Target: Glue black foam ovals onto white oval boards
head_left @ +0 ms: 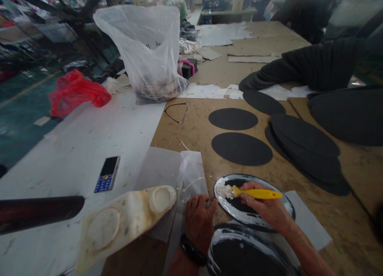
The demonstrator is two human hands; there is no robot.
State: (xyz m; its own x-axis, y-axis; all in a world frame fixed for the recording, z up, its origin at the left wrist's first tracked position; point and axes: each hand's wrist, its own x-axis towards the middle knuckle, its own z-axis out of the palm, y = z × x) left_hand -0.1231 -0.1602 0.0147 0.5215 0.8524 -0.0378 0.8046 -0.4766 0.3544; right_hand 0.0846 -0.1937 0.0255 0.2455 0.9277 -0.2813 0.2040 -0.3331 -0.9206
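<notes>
My right hand (266, 206) is closed around the yellow handle of a brush (260, 193). White paste coats the bristles, which touch the left part of a black oval piece (245, 202). A smeared white band runs around that oval's rim. My left hand (200, 218), with a black band on its wrist, rests on translucent plastic sheeting (194, 170) just left of the oval. Its fingers are bent and the thumb stands apart, with nothing visible in them. Nearer to me lies another black oval (251, 254) with white smears on its edge, cut off by the frame.
Clean black ovals (242, 148) lie beyond, with stacks (305, 148) at the right. A stained plastic container (128, 220) is at my left, near a mobile phone (107, 174) and a dark tube (42, 212). Glasses (180, 122), a white plastic bag (146, 48) and a red bag (78, 93) are farther off.
</notes>
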